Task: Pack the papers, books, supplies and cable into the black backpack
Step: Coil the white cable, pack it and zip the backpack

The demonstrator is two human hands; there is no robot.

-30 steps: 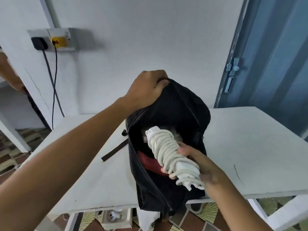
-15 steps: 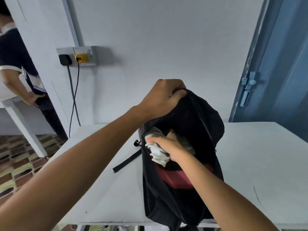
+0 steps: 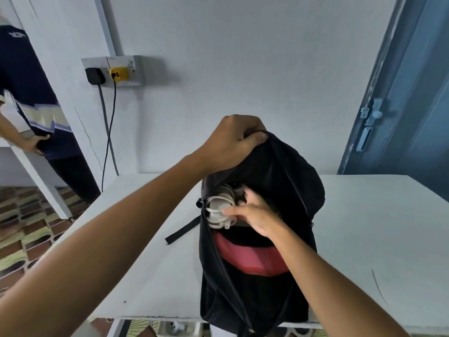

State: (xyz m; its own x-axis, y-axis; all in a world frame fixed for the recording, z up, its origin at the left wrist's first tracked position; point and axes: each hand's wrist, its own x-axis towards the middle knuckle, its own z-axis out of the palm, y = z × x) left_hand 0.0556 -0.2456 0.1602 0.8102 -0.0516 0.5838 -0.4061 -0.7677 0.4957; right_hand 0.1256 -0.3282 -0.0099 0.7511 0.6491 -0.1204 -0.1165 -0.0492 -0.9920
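Observation:
The black backpack (image 3: 298,181) stands upright on the white table (image 3: 364,227), its main opening facing me. My left hand (image 3: 233,139) grips the top edge of the bag and holds it up. A coiled white cable (image 3: 218,207) sits in the mouth of the opening at its left side. My right hand (image 3: 255,212) is inside the opening, thumb laid across the coil and fingers behind it. Below the hand a red inner panel (image 3: 247,259) shows. Anything else inside the bag is hidden.
A black strap (image 3: 182,231) trails from the bag onto the table at left. A wall socket (image 3: 114,71) with two plugged cords is behind. Another person (image 3: 31,98) stands at far left. A blue door (image 3: 408,93) is at right.
My right hand has carried the cable coil from outside the bag's front up into the opening and pushed it deeper. My left hand keeps its grip on the top.

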